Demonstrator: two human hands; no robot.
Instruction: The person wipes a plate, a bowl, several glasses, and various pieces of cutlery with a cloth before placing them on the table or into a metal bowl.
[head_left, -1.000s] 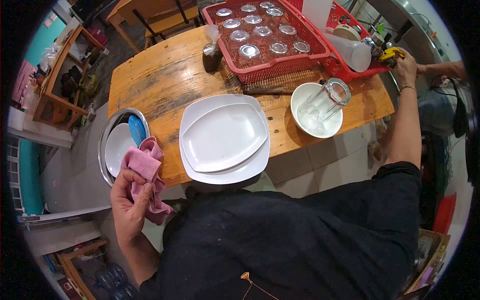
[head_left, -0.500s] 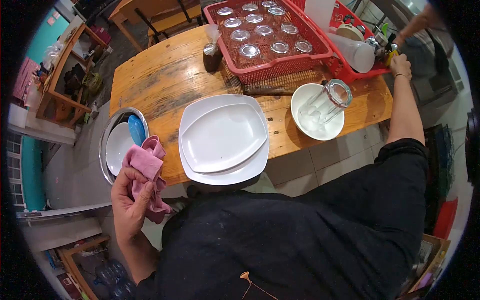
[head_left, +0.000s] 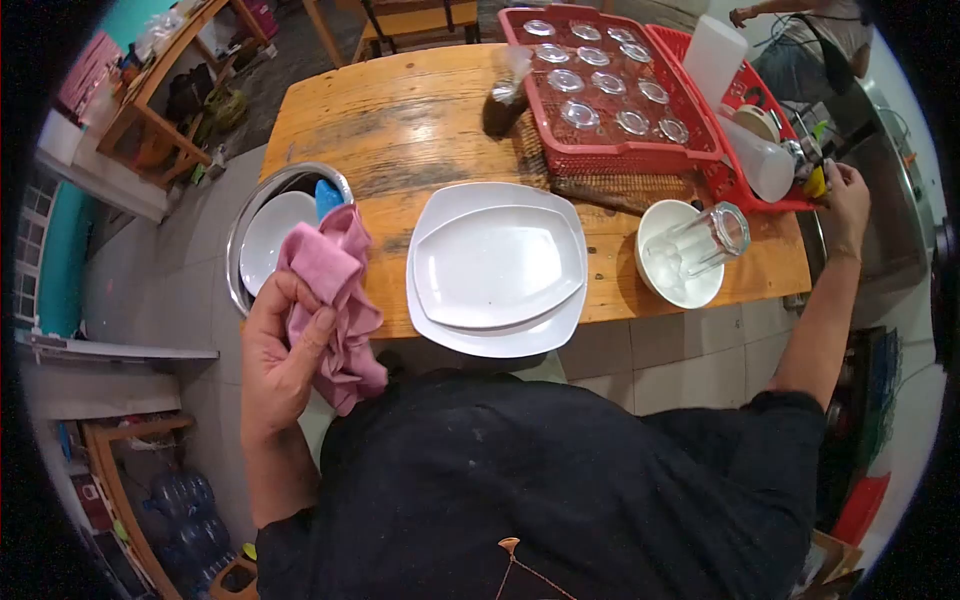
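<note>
My left hand [head_left: 285,355] grips a crumpled pink cloth [head_left: 325,265], held up in front of the table's near left edge. Behind the cloth is a steel basin [head_left: 236,240] with a white bowl [head_left: 272,240] and a blue item [head_left: 328,196] in it. My right hand [head_left: 848,195] reaches to the right end of a red basket [head_left: 735,172], fingers closed beside a yellow item [head_left: 815,183] among utensils; what they pinch is too small to make out. Between my arms lie two stacked white plates [head_left: 497,265]. Right of them, a clear glass [head_left: 715,240] leans in a white bowl [head_left: 690,290].
A red crate [head_left: 630,158] with several upturned glasses [head_left: 580,114] stands at the back. Beside it is a tied plastic bag [head_left: 503,108] with dark contents. White plastic containers [head_left: 714,58] sit in the red basket. A person [head_left: 810,45] is at the far right, near a steel sink [head_left: 885,190].
The view has swung left, so the table things appear further right. My right hand stays by the basket's end, its fingers now higher beside the yellow item. The cloth remains in my left hand.
</note>
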